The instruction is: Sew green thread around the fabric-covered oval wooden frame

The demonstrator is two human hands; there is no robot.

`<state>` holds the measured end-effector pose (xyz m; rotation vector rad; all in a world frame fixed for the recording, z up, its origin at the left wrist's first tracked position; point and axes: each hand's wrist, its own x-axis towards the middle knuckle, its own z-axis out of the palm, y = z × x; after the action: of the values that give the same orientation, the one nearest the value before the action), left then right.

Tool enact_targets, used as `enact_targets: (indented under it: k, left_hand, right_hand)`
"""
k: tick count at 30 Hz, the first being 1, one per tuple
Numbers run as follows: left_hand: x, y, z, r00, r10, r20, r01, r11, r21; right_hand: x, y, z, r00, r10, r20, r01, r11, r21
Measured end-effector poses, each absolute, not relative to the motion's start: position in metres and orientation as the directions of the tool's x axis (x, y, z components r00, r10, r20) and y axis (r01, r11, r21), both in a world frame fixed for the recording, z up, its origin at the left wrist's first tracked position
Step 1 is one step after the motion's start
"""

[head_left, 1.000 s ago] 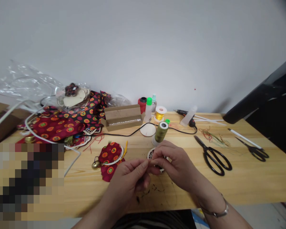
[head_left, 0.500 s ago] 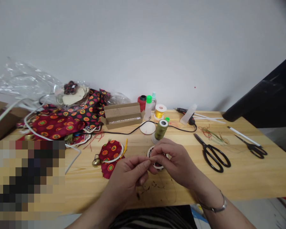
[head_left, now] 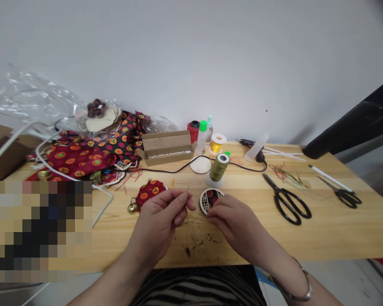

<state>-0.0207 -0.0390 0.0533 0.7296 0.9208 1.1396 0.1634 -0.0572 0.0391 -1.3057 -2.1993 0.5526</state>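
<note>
My left hand is closed in a pinch, with a thin, needle-like piece standing up from its thumb and fingertip. Partly behind that hand lies a dark red patterned fabric piece with a brass bell at its side. My right hand pinches too, its fingertips at the lower right edge of a round ornament with a pale lattice rim and dark patterned cloth. Whatever sits between those right fingertips is too small to make out. Just behind the ornament stands a spool of olive thread.
Large black-handled scissors and smaller scissors lie on the right. Along the back are a cardboard box, a green-capped bottle, a yellow spool and a glue gun. Patterned fabric is heaped at left.
My hands, together over the ornament before, are now apart. The left moved left, in front of the red fabric piece; the right stays by the ornament, more of which shows. The view shifted slightly.
</note>
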Motion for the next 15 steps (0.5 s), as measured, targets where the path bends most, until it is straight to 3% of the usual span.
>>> enact_targets:
  k: [10, 15]
  left_hand:
    - [-0.029, -0.046, 0.065, 0.185, 0.963, -0.195, -0.453, 0.26, 0.853]
    - [-0.029, -0.05, 0.064, 0.204, 0.961, -0.187, -0.45, 0.262, 0.854]
  right_hand:
    - [0.169, -0.077, 0.035, -0.564, 0.823, 0.06, 0.681, 0.505, -0.53]
    - [0.165, -0.075, 0.029, -0.643, 0.764, 0.052, 0.687, 0.606, -0.401]
